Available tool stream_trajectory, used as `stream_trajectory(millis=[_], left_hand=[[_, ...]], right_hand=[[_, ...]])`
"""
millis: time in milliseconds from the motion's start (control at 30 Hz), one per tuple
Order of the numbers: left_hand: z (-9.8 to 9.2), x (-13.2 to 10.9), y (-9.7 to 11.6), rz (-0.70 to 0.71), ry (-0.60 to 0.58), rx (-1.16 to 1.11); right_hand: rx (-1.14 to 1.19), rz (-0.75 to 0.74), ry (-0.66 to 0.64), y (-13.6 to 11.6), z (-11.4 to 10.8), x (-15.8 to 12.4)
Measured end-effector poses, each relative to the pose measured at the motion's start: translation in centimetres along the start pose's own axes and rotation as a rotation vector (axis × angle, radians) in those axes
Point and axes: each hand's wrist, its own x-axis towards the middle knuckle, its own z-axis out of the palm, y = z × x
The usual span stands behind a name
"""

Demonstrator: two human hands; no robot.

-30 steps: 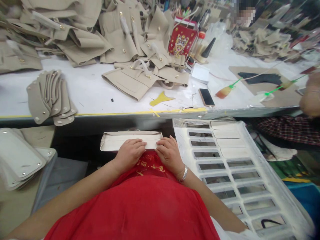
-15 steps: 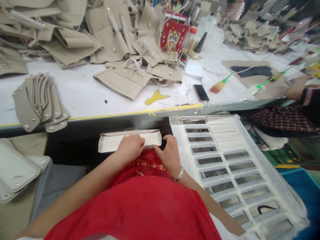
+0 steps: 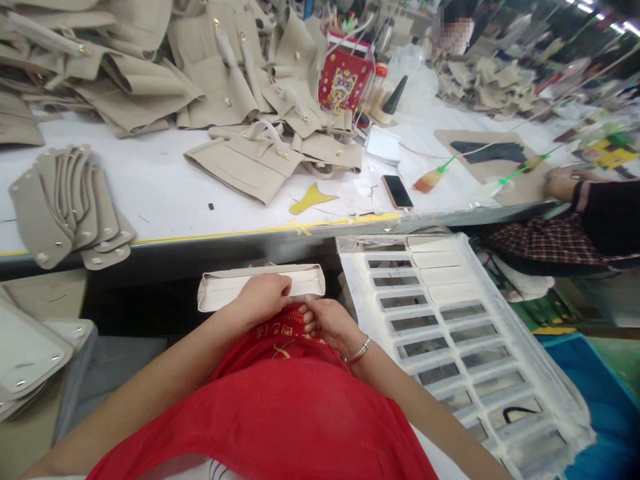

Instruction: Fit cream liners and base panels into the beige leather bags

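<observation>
Low in front of me, at the table's edge, is a long narrow box-shaped bag piece (image 3: 225, 285), pale inside with a beige rim. Curled over its near side is my left hand (image 3: 265, 295), closed on the wall. My right hand (image 3: 330, 323), with a silver bracelet at the wrist, pinches the near edge just right of the left fingers. The other right fingers are loosely bent over the red apron (image 3: 270, 407). The underside of the piece and part of its near wall are hidden by my hands.
A white slatted rack (image 3: 430, 357) holding pale strips stands at my right. On the table (image 3: 165, 190) lie beige bag parts (image 3: 245, 163), stacked flaps (image 3: 75, 207), a yellow piece (image 3: 313, 199) and a phone (image 3: 397, 192). A co-worker's arm (image 3: 565, 183) reaches in from the right.
My right hand has moved left from the right end of the piece to its near edge, its thumb and forefinger coming together. My left hand has kept its hold. The view has shifted slightly.
</observation>
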Motion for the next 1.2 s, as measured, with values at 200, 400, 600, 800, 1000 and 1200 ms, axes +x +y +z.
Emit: stream_trajectory(millis=[200,400,600,800,1000,1200], left_hand=[[-0.6,0.5,-0.1,0.049,-0.015,0.056],[-1.2,-0.2,-0.2,0.030,0.021,0.109],[-3.4,-1.3,-5.4,0.083,0.099,0.063],[-3.3,-0.3,-9.2,0.022,-0.147,-0.038],[-3.3,-1.4,-8.9,0.074,-0.098,-0.037],[-3.5,-1.9,-8.9,0.148,-0.117,-0.013]], right_hand=[[0.174,0.056,0.051,-0.6,2.2,-0.2],[0.219,-0.011,0.094,0.0,4.0,0.4],[0.234,-0.067,0.167,0.4,4.7,0.8],[0.237,-0.076,0.154,1.1,6.1,1.0],[0.260,-0.097,0.154,1.6,7.4,1.2],[0.278,-0.029,0.121,1.4,8.3,1.2]])
